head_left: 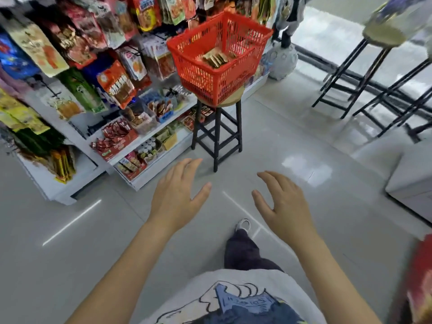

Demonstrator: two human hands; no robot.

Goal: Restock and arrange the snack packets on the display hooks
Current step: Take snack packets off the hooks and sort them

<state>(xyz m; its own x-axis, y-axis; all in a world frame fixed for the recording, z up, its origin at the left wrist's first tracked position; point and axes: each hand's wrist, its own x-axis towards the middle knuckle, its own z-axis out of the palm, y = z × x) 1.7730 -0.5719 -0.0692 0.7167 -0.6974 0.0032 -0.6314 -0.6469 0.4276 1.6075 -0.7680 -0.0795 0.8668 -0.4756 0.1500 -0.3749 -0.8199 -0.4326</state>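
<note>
We hold both hands out over the grey tiled floor (280, 141), palms down and holding nothing. Our left hand (177, 195) has its fingers straight and spread, and our right hand (282, 202) is relaxed with the fingers slightly bent; the two are apart, with bare floor between them.

Ahead of us a red plastic basket (222, 73) sits on the round wooden seat of a black-legged stool (217, 136), its base overhanging the seat edge on the near side. A row of brownish snack packets (216, 59) lies in the bottom of the basket.

To the left, the display rack (77, 54) is crowded with hanging snack packets, and white shelves (145, 136) below it carry boxed goods. The basket's left wall is just beside the hanging packets.

To the right the floor lies open as far as two more stools (374, 73) near the window, well apart from the basket stool. A white block (411, 178) edges in at the right.
</note>
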